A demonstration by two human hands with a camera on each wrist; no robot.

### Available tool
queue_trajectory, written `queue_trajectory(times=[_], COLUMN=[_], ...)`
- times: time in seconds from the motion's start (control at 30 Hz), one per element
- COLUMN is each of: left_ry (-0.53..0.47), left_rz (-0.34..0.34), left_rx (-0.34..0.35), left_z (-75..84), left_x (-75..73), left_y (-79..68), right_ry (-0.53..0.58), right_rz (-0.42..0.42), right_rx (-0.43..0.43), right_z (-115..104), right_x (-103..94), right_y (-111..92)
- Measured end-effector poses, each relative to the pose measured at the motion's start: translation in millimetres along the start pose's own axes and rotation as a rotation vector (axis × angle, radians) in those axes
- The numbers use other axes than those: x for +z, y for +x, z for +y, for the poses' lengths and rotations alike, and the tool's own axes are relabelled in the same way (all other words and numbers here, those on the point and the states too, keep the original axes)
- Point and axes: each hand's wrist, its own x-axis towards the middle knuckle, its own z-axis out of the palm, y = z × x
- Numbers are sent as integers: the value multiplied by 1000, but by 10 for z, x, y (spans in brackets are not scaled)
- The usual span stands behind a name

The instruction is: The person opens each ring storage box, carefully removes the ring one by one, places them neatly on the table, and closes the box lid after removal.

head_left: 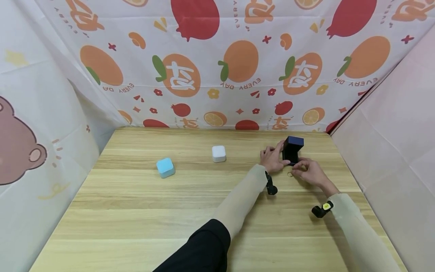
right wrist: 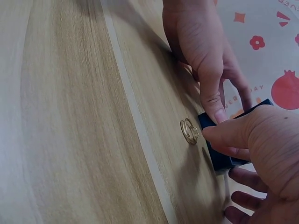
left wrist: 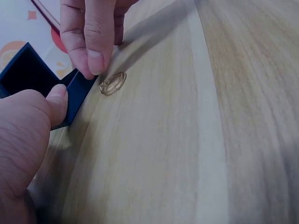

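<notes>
An open dark blue ring box [head_left: 293, 149] stands at the table's back right, its lid raised. My left hand [head_left: 273, 158] grips it from the left, the thumb pressing on the front edge and the other fingers reaching toward the back. From the right, my right hand [head_left: 310, 172] pinches the box's front edge between thumb and index finger; its other fingers are curled loosely beside the box. A gold-coloured ring [left wrist: 113, 84] lies on the wood just in front of the box, near the right fingertips and held by neither hand. The box's inside is too dark to tell.
On the wooden table [head_left: 163, 211], a white block [head_left: 219, 153] stands left of the hands, and a light blue block [head_left: 165, 167] farther left. A fruit-patterned cloth [head_left: 204, 75] hangs behind the table, with pale cloths at both sides.
</notes>
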Motion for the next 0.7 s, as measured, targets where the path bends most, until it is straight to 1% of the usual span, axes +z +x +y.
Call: queue_trajectory(times=[0.13, 0.4, 0.53, 0.7], left_ry=[-35, -108, -131, -131], left_rz=[0, -21, -21, -36], left_rx=[2, 22, 15, 10], left_z=[-43, -142, -137, -141], left_x=[-18, 37, 24, 9], left_y=[7, 41, 1, -35], right_ry=[2, -7, -17, -3], right_rz=[3, -4, -6, -6], right_rx=[-1, 20, 26, 43], right_z=[-23, -48, -41, -36], right_x=[15, 9, 14, 15], right_y=[18, 8, 14, 3])
